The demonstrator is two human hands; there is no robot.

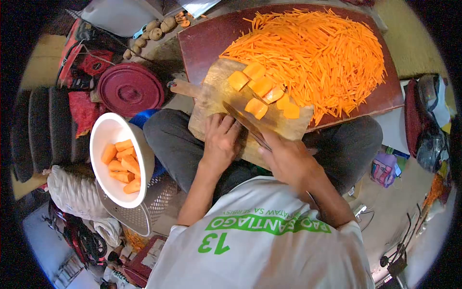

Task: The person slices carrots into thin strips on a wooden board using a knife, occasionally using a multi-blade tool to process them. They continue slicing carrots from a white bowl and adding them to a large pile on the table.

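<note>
My right hand [291, 159] grips a knife [244, 121], its blade slanting up and left across the wooden cutting board [207, 103]. On the board's near edge, my left hand [222, 137] is closed with curled fingertips just left of the blade. Whatever lies under those fingers is hidden. Several flat carrot slices [261, 85] lie beyond the knife, on the far part of the board. A large heap of carrot strips [317, 58] covers much of the dark red tabletop [202, 41] and spills against the board.
Left of my knee, a white bowl [97, 144] holds several peeled carrot chunks [129, 164], above a grey perforated basket [161, 195]. A dark red round lid [131, 89] lies farther up. Several brown tubers [155, 33] line the floor by the table. A purple bag [383, 169] is at right.
</note>
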